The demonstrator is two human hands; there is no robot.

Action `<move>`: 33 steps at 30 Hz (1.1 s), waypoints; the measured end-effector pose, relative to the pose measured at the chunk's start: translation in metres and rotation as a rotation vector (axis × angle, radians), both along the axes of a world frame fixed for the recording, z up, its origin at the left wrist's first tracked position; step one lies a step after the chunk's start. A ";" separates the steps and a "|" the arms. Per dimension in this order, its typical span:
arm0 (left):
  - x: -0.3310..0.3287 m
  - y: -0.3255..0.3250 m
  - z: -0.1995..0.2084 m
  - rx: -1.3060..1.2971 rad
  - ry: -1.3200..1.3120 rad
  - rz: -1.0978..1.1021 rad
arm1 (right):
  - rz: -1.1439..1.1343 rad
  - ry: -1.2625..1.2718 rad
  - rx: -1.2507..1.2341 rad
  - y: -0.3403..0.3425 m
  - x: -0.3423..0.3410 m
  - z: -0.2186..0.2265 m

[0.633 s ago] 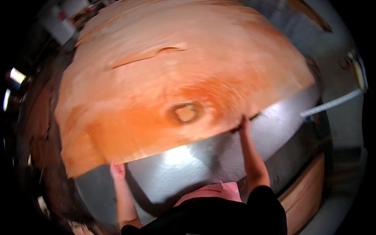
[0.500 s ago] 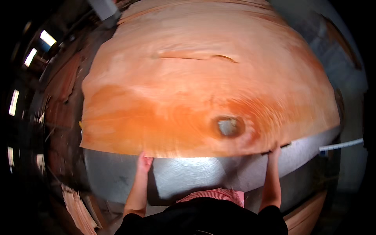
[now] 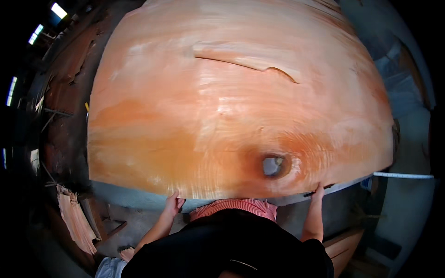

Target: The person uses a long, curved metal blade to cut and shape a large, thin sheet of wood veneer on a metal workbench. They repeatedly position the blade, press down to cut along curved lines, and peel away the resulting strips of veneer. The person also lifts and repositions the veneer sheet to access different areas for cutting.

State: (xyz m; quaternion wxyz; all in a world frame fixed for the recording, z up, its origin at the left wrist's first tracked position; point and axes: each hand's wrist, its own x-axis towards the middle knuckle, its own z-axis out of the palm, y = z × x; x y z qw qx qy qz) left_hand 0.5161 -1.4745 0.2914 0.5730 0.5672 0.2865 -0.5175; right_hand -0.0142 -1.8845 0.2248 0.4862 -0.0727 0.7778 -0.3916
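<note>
Both arms reach up: left hand point(image 3: 173, 204) and right hand point(image 3: 318, 191) grip the near edge of the veneer sheet point(image 3: 232, 106), fingers curled on it, beside its knothole point(image 3: 273, 165).

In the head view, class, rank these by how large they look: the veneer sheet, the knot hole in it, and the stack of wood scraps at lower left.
1. Veneer sheet, by far the largest.
2. Stack of wood scraps.
3. Knot hole, smallest, though nearness and lens bending blur the comparison with the scraps.

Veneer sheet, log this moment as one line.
left hand: grips veneer sheet near edge | right hand: grips same edge | knot hole near right hand | sheet covers grey table
</note>
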 end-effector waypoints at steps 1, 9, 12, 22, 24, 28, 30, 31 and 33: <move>-0.006 -0.005 0.007 0.075 -0.036 0.023 | -0.004 -0.003 -0.041 -0.001 0.015 0.017; 0.032 0.001 0.098 0.252 0.188 -0.719 | -0.151 0.430 -0.246 0.068 0.004 0.043; 0.049 -0.011 0.081 0.088 -0.153 -1.043 | 0.006 0.414 -0.314 0.050 0.018 0.069; 0.081 -0.176 0.075 0.483 -1.872 -1.220 | 0.912 -0.219 -0.345 -0.061 0.328 0.152; 0.083 -0.179 0.060 0.412 -1.852 -1.246 | 0.983 -0.263 -0.398 -0.086 0.381 0.143; 0.085 -0.177 0.060 0.385 -1.826 -1.255 | 0.760 -0.451 -0.407 -0.152 0.471 0.137; 0.087 -0.174 0.059 0.382 -1.798 -1.257 | 0.757 -0.610 -0.428 -0.172 0.500 0.138; 0.087 -0.174 0.060 0.380 -1.786 -1.253 | 0.793 -0.651 -0.409 -0.178 0.509 0.138; 0.089 -0.174 0.059 0.359 -1.787 -1.242 | 0.854 -0.727 -0.371 -0.184 0.516 0.140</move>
